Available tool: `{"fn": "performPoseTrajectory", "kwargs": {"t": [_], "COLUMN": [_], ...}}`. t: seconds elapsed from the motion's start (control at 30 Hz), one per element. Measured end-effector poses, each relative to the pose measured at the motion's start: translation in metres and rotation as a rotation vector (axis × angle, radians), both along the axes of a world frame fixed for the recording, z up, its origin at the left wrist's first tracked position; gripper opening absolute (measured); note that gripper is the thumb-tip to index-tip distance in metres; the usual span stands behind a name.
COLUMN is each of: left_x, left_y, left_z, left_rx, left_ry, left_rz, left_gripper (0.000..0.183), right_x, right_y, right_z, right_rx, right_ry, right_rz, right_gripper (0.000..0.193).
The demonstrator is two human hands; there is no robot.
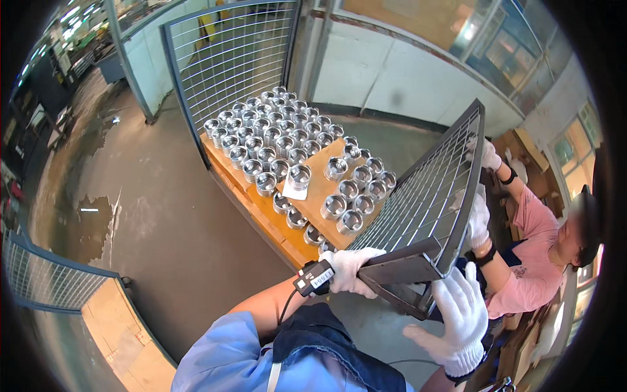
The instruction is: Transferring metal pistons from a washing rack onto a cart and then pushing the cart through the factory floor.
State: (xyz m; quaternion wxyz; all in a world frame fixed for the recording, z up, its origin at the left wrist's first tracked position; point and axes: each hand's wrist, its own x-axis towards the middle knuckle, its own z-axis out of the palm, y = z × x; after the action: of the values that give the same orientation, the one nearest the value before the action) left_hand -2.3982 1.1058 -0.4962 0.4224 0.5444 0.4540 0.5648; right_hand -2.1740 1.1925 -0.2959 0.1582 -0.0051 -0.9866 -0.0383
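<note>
A dark metal-framed mesh panel [418,196] slants along the right side of a load of shiny cylindrical metal parts [266,153]. White-gloved, my left hand [353,269] is wrapped round the near end of the panel's frame. My right hand [456,317], also gloved, is held by the frame's near right corner with its fingers spread; whether it touches the metal I cannot tell. Across the panel, a co-worker in a pink shirt has two gloved hands [479,219] at the frame's long edge.
The parts stand in rows on brown board layers [313,179], with a second mesh panel [228,59] upright behind them. One part rests on a white paper [295,190]. At lower left stands another mesh-sided cart [59,277]. A pale wall [385,68] runs behind.
</note>
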Motion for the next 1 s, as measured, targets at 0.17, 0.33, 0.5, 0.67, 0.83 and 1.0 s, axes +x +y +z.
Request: {"fn": "performPoseTrajectory", "kwargs": {"t": [0.17, 0.33, 0.5, 0.67, 0.83, 1.0], "left_x": [0.016, 0.055, 0.133, 0.197, 0.204, 0.190], "left_y": [-0.008, -0.040, -0.037, 0.044, 0.007, -0.043], "left_z": [0.006, 0.034, 0.125, 0.098, 0.091, 0.065], "left_rx": [-0.089, -0.090, 0.190, -0.081, -0.473, -0.640], "left_ry": [0.032, 0.665, 1.053, 1.190, 1.528, 1.576], "left_rz": [0.157, 0.879, 0.781, 1.187, 1.361, 1.618], "left_gripper": [0.088, 0.110, 0.076, 0.095, 0.047, 0.025], "right_x": [-0.001, -0.030, -0.028, -0.039, -0.023, 0.013], "right_y": [0.084, 0.106, 0.106, 0.129, 0.156, 0.155], "right_z": [-0.089, -0.091, -0.091, -0.133, -0.096, -0.165], "right_rx": [0.191, 0.039, 0.038, -0.139, -0.217, -0.472], "right_ry": [0.333, 0.324, 0.504, 0.475, 0.489, 0.245], "right_rz": [0.089, 0.321, 0.329, 0.370, 0.629, 1.049], "right_gripper": [0.049, 0.024, 0.018, 0.014, 0.056, 0.032]}}
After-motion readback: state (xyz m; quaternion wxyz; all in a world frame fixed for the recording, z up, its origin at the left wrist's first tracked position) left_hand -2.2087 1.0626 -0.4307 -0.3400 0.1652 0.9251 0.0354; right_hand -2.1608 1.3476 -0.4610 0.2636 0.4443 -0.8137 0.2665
